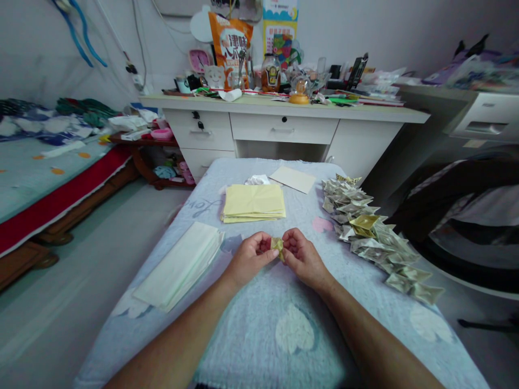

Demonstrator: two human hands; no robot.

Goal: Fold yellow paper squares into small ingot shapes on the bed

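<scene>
A small piece of folded yellow paper (277, 246) is pinched between both hands above the cloth-covered table. My left hand (252, 253) is closed on its left side, thumb in front. My right hand (303, 256) grips the right side with curled fingers. Just beyond the hands lies a stack of yellow paper sheets (254, 202). To the left is a slanted pile of long pale paper (180, 265). Rows of folded paper boat shapes (365, 237), mostly greyish with a gold one among them, line the right side.
A cream card (292, 179) and a crumpled white tissue (258, 180) lie at the table's far end. Behind stands a white desk (284, 129) crowded with items. A bed (60, 178) is at left, a front-loading washing machine (478, 227) at right.
</scene>
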